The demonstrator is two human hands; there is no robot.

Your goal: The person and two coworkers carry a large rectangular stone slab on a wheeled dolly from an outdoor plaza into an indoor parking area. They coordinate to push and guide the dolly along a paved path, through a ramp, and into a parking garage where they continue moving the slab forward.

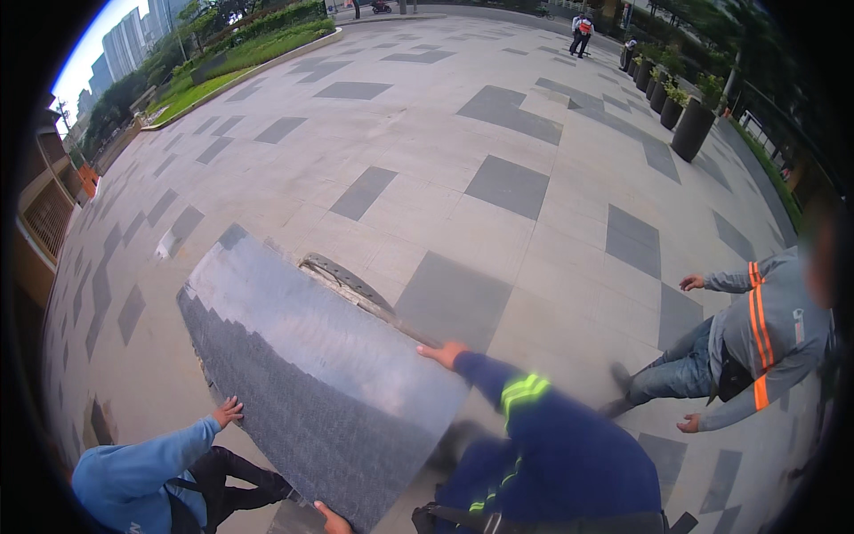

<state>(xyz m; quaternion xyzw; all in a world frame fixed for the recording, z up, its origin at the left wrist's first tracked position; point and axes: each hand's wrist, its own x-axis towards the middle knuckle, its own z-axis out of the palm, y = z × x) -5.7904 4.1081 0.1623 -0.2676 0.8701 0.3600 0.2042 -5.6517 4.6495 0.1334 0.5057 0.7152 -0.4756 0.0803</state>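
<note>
On the paved plaza, a big grey stone slab (311, 356) is standing tilted on its lower edge, its polished face leaning up and away from the pavement (534, 240). Just behind it, the curved metal rim (342, 278) of an opening in the ground is showing.

At the bottom edge of the view a left hand (334, 521) is touching the slab's lower corner. Only part of it is showing, so I cannot tell whether its fingers are curled under the edge or lying flat. The right hand is not showing at all.

A co-worker in a light blue sleeve is pressing a spread hand (229, 411) against the slab's left edge. Another, in dark blue with reflective bands, is laying a flat hand (442, 354) on its upper right edge. A third person in grey with orange stripes (765, 338) is standing well apart with arms out.

The risks, as I judge them:
- **Slipping:** the open palms are only pushing, not gripping, so the glossy face could slide away.
- **Crushing:** the slab could then drop onto the fingers at the lower corner or onto nearby feet.
- **Breaking:** uneven effort could twist the slab toward the opening or crack it.
</note>
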